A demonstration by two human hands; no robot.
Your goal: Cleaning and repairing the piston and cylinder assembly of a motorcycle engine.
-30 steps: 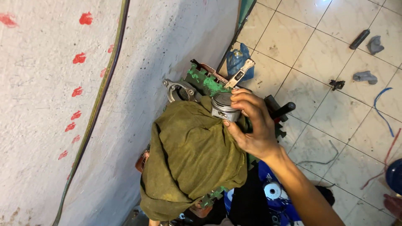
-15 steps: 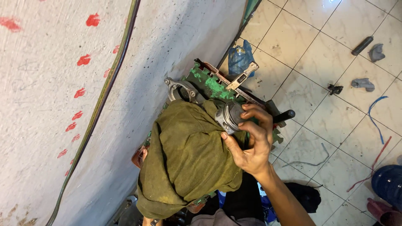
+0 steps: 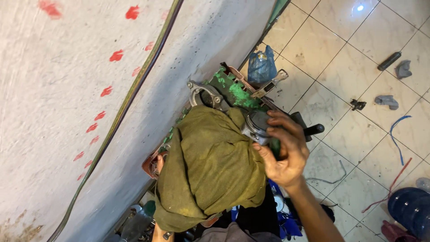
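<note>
My right hand (image 3: pixel 284 150) is closed around a grey metal piston (image 3: pixel 255 125), holding it against the upper right edge of an olive cloth (image 3: pixel 210 166). The cloth is bunched into a big mound that covers my left hand (image 3: pixel 157 164); only a bit of skin shows at the cloth's left edge. A shiny connecting rod end (image 3: pixel 201 92) sticks out above the cloth. Behind it lies a green-painted metal part (image 3: pixel 233 89).
A white sheet with red marks (image 3: pixel 112 56) and a dark cable (image 3: pixel 134 89) fills the left. On the tiled floor lie a blue plastic bag (image 3: pixel 262 67), a black cylinder (image 3: pixel 389 60), grey rags (image 3: pixel 403 69), a blue wire (image 3: pixel 396 134) and a blue round object (image 3: pixel 410 208).
My right hand has turned around the piston and lowered it against the cloth's edge. The cloth mound stays in the same place.
</note>
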